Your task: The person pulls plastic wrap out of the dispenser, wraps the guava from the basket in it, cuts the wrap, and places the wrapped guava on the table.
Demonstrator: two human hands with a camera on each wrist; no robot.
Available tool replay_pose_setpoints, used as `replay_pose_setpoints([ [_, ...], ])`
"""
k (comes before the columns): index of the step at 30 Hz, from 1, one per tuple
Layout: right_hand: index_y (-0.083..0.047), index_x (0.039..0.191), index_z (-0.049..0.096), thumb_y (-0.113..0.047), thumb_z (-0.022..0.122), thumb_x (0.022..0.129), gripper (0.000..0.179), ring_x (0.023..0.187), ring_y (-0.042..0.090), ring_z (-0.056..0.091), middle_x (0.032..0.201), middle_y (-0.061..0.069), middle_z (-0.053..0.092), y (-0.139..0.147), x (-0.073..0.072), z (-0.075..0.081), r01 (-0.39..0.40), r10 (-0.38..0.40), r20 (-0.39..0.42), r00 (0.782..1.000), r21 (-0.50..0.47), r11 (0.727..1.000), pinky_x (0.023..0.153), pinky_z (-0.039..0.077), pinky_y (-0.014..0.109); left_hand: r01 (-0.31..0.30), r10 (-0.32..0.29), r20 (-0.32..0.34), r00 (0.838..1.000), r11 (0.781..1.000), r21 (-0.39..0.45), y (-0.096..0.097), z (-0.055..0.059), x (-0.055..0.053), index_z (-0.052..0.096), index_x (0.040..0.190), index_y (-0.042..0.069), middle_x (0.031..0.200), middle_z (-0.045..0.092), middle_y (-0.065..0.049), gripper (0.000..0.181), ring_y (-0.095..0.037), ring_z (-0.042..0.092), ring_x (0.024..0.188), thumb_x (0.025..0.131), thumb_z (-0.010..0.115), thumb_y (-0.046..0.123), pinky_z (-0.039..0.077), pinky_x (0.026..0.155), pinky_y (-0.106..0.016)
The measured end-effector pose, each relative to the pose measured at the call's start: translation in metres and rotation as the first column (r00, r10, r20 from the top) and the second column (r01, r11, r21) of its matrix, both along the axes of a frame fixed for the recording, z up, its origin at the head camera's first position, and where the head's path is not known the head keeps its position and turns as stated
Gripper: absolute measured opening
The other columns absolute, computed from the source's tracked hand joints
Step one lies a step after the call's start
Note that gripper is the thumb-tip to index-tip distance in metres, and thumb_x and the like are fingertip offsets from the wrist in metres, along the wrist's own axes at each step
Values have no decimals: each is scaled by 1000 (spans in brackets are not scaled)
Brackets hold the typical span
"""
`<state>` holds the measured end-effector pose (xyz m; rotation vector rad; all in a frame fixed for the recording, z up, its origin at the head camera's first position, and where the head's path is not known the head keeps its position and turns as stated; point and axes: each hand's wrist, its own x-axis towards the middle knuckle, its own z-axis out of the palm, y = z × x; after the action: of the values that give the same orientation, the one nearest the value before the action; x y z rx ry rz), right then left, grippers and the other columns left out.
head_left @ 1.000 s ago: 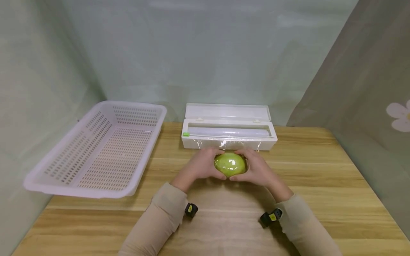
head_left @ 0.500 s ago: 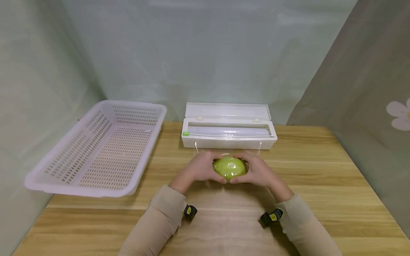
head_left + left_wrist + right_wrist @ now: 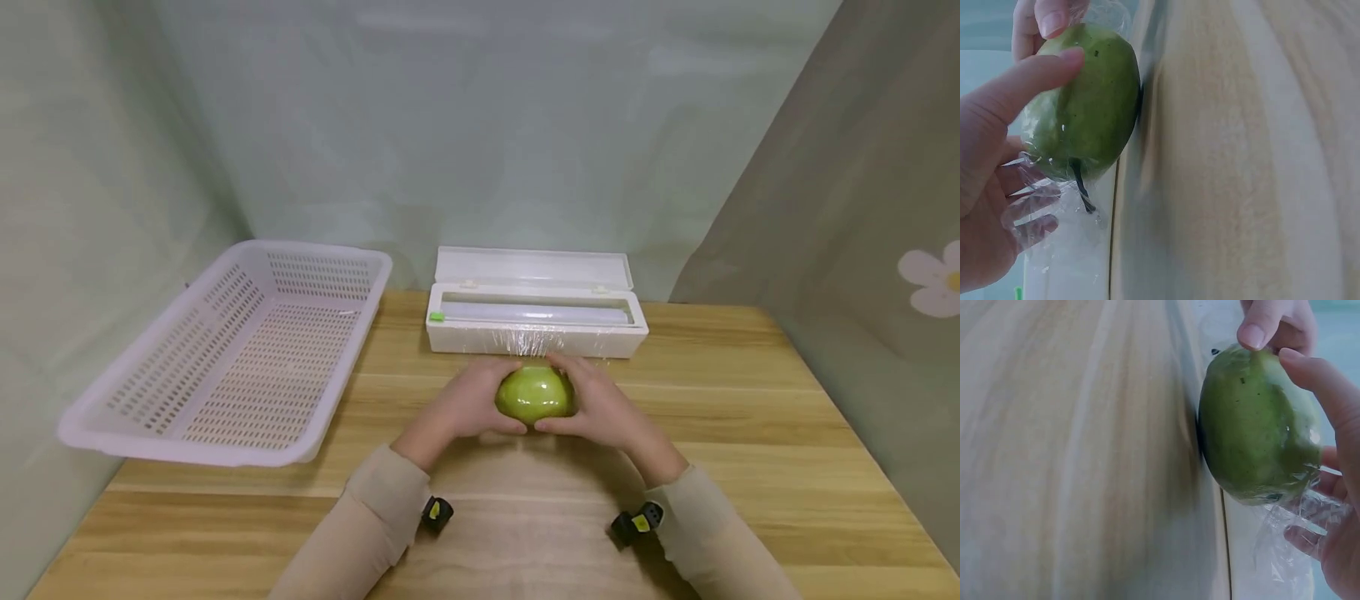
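Both hands hold a green pear (image 3: 534, 393) low over the wooden table, in front of the cling film box. My left hand (image 3: 474, 400) grips its left end, thumb on the near side. My right hand (image 3: 602, 407) grips the right end the same way, the two thumb tips nearly meeting. Clear film covers the pear; loose film (image 3: 1038, 215) hangs over the left fingers, and more film (image 3: 1297, 531) bunches by the right fingers. In the left wrist view the dark stem (image 3: 1082, 187) pokes out at the left end. Wrinkled film (image 3: 528, 342) runs from the box toward the pear.
The white cling film box (image 3: 450, 341) stands behind the hands, lid (image 3: 534, 268) raised, with the film roll (image 3: 536, 314) inside and a green slider (image 3: 437, 317) at its left. A white perforated basket (image 3: 341, 367) sits on the left. Cloth walls (image 3: 525, 125) enclose the table (image 3: 750, 433).
Both hands drew the pear slightly away from the box, then it came a little closer again. The film between box and pear has gathered into narrow wrinkles at the middle.
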<state>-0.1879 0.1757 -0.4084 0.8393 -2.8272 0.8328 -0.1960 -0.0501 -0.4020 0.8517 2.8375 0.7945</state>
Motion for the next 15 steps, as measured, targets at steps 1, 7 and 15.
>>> replay_pose_setpoints([
  [1, -6, 139, 42, -55, 77, 69, 92, 120, 29, 52, 137, 12, 48, 0, 0, 0, -1, 1, -6, 1000, 1, 1000, 98, 46, 49, -5, 5, 6, 1000, 1000, 7, -1, -1, 1, 44, 140, 9, 136, 52, -9, 94, -28, 47, 124, 64, 83, 47, 38, 106, -44],
  [7, -6, 133, 50, -54, 76, 71, 83, 126, 32, 47, 139, 12, 48, 0, -2, 3, -11, 11, -66, 998, 2, 1000, 102, 42, 52, -21, 11, 76, 997, 991, 133, -8, -5, 1, 28, 148, 7, 147, 42, -9, 103, -26, 42, 132, 70, 79, 48, 35, 110, -44],
  [15, -7, 133, 51, -57, 73, 73, 81, 127, 30, 47, 138, 11, 50, -6, -9, 12, -29, 30, -66, 997, 11, 1000, 103, 41, 51, -107, 91, 93, 992, 975, 194, -22, -4, -1, 40, 143, 9, 147, 42, -9, 85, -27, 39, 136, 75, 74, 49, 33, 111, -47],
])
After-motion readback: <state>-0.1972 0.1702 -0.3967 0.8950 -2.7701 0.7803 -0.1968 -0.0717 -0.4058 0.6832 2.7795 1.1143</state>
